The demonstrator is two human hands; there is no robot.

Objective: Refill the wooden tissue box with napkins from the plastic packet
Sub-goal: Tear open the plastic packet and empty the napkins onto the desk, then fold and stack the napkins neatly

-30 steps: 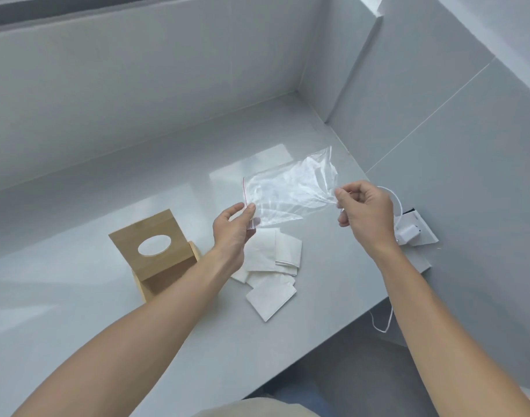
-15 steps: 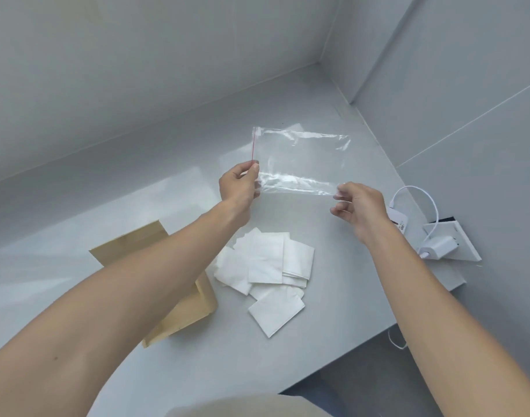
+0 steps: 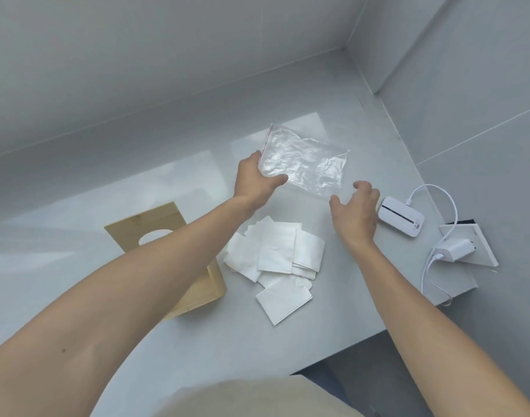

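Setting the empty clear plastic zip packet (image 3: 303,165) down at the far side of the pale grey surface (image 3: 167,341), our left hand (image 3: 254,180) grips the packet's corner near the red seal strip, thumb curled over the film. Our right hand (image 3: 355,210) hovers just beside the packet's near edge, fingers loosely spread and grasping nothing.

The folded white paper napkins (image 3: 280,260) lie in a loose overlapping heap between our forearms, already out of the packet. Just left of them the light wooden tissue box (image 3: 155,227), with its oval slot, sits tilted on the surface, partly hidden under our left arm; we cannot tell how its opening faces.

We judge the napkins light, soft and easily creased; single sheets will slide off one another, so we would square the heap first and pinch the stack across its folded edges from both sides. The box looks stiff and light, likely to skid unless steadied with one hand.

At the right edge rest a small white device (image 3: 400,219) and a white charger with its cable (image 3: 450,249).
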